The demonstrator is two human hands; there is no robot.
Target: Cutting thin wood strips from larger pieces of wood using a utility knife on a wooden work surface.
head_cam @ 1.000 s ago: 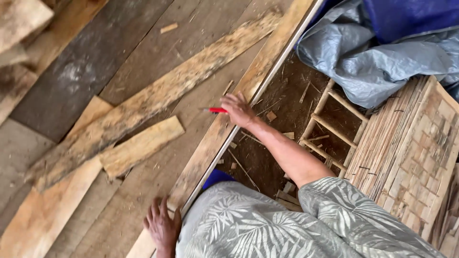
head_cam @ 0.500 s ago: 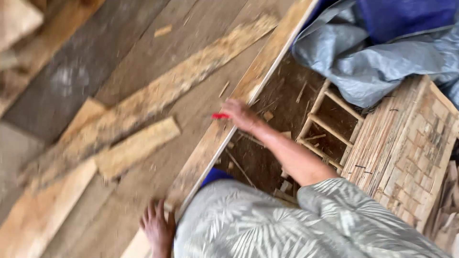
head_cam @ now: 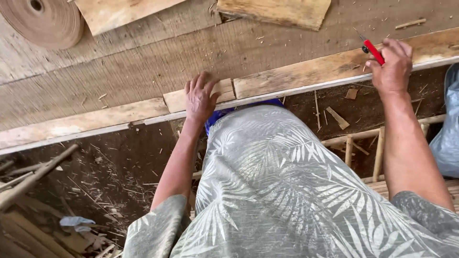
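— Where are the hands, going by the long plank (head_cam: 306, 79)?

— The left hand (head_cam: 200, 98) lies flat with fingers spread on a short wood block (head_cam: 178, 99) at the plank's left end; the right hand (head_cam: 393, 64) rests on the plank's right part, closed round a red pencil (head_cam: 373, 50).

— Beyond the plank?

— A tape roll (head_cam: 45, 21), far left.

roll (head_cam: 45, 21): cut by top edge | red tool (head_cam: 373, 51): tip tiny, unclear

A brown tape roll (head_cam: 45, 20) lies top left. A loose board (head_cam: 275, 10) sits top centre. Bamboo sticks (head_cam: 28, 184) pile bottom left beside a blue scrap (head_cam: 74, 221).
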